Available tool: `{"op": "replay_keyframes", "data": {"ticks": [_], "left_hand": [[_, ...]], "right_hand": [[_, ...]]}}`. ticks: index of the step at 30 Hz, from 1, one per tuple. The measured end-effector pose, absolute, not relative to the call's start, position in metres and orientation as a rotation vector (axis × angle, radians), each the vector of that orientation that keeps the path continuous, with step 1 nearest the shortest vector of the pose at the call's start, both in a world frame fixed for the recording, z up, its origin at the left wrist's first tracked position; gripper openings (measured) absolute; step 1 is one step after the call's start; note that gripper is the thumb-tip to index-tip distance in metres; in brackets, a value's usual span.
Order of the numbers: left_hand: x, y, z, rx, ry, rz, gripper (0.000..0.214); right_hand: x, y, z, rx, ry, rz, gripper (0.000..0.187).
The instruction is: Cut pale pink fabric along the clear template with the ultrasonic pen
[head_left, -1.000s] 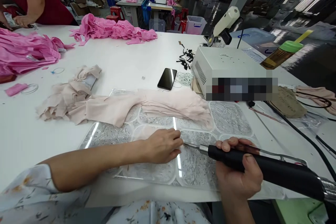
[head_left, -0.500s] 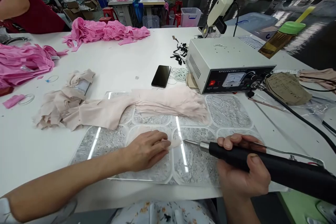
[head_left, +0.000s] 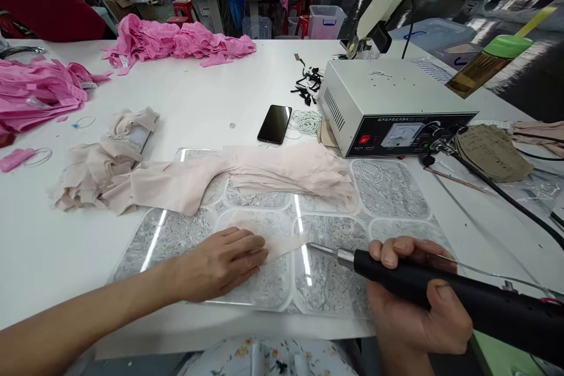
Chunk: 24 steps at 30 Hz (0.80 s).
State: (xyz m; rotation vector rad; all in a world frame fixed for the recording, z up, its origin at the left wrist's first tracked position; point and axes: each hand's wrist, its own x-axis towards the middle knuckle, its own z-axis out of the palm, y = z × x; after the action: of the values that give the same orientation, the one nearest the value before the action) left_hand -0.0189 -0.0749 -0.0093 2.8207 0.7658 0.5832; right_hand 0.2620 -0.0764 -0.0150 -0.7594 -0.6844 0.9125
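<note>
Pale-pink sheer strip [head_left: 284,245] near desk's [head_left: 220,326] front edge: likely light, limp; pin flat by left end. Left hand [head_left: 224,264] atop, fingers extended; right hand [head_left: 412,305] grips black handpiece [head_left: 497,317].

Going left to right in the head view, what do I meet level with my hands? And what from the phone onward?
Hands' level: left hand, pale fabric strip, metal tool tip, right hand. Onward: phone, coil of pale cord, control box, brownish sheets.

Left hand [head_left: 222,263] slid farther left from tool tip [head_left: 324,248] — longer pale fabric strip [head_left: 286,245] bared between, apparently.
</note>
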Motion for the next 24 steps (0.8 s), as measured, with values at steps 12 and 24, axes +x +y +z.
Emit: {"op": "replay_keyframes", "data": {"ticks": [12,24], "left_hand": [[-0.019,-0.071,0.002,2.796,0.667,0.498,0.021],[0.009,-0.039,-0.019,2.858,0.481,0.441,0.032]], "right_hand": [[0.262,-0.074,-0.016,-0.764,-0.644,0.908,0.022],[0.263,-0.074,-0.017,-0.759,-0.657,0.897,0.023]]}}
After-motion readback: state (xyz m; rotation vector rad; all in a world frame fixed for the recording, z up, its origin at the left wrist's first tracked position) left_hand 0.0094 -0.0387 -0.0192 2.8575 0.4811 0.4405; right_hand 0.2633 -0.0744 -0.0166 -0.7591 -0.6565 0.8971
